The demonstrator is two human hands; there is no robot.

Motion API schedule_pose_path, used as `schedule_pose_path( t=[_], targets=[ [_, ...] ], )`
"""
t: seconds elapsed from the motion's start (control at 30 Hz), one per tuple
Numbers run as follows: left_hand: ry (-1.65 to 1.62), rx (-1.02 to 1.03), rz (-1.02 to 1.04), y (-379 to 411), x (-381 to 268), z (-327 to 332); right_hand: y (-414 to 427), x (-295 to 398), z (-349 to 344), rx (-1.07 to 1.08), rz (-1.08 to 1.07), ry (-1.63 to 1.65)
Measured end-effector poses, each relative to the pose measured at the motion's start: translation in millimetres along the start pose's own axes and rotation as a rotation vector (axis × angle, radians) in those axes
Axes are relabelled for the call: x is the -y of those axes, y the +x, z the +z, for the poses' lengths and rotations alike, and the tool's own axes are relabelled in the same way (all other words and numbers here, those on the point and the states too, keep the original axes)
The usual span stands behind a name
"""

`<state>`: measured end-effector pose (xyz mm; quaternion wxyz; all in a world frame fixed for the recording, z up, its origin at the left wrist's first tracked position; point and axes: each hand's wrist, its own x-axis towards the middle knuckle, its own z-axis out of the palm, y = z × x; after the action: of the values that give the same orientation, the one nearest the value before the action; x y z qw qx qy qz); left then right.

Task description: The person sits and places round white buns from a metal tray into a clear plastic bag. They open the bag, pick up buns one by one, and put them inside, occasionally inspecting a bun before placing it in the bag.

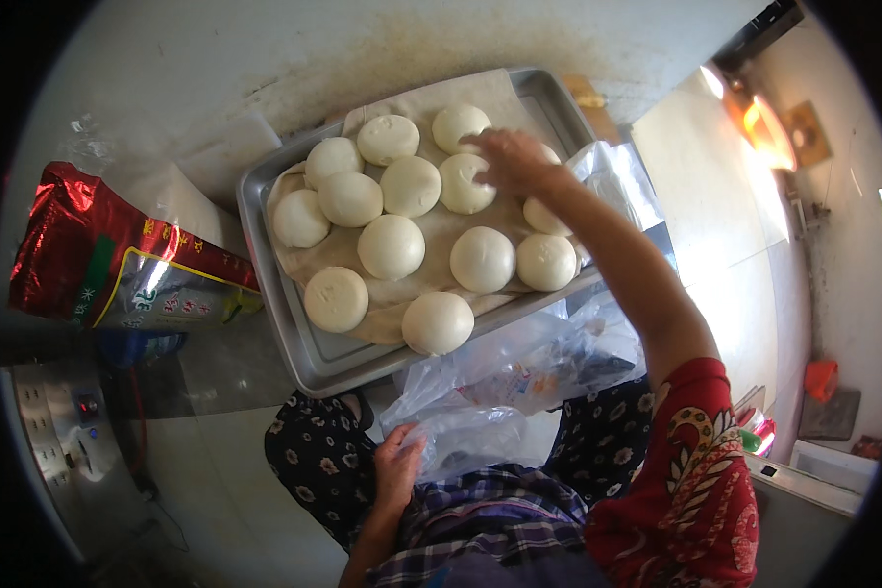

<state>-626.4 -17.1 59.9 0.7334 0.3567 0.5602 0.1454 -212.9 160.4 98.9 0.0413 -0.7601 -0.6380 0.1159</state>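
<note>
Several round white steamed buns [411, 187] sit on a beige cloth [430, 239] in a grey metal tray [312, 367]. My right hand [511, 160] is over the buns at the tray's right part, fingers spread and bent. Its fingertips overlap one bun [464, 185] and the edge of another bun [459, 126] behind it; whether they touch is not plain. Below the tray, in my lap, my left hand [399, 464] grips the edge of a clear plastic bag [478, 434]. The bag spreads between my knees, and part of it bears coloured print.
Left of the tray leans a red and silver printed rice bag [154, 264]. A metal appliance with a lit panel [66, 419] stands at lower left. More clear plastic [617, 180] lies by the tray's right end. Behind the tray rises a stained wall [411, 44].
</note>
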Motion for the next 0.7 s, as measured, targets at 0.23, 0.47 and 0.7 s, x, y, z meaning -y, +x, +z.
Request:
schedule_pose_path(
  t=[0.23,0.47,0.7],
  targets=[
    [0.014,-0.002,0.011,0,1,0,-3,16,76,-0.186,-0.003,-0.206],
    [0.022,-0.008,0.038,1,5,-2,12,33,8,0.345,0.084,-0.133],
    [-0.022,0.027,0.032,0,4,-4,0,34,7,0.487,0.093,-0.062]
  ],
)
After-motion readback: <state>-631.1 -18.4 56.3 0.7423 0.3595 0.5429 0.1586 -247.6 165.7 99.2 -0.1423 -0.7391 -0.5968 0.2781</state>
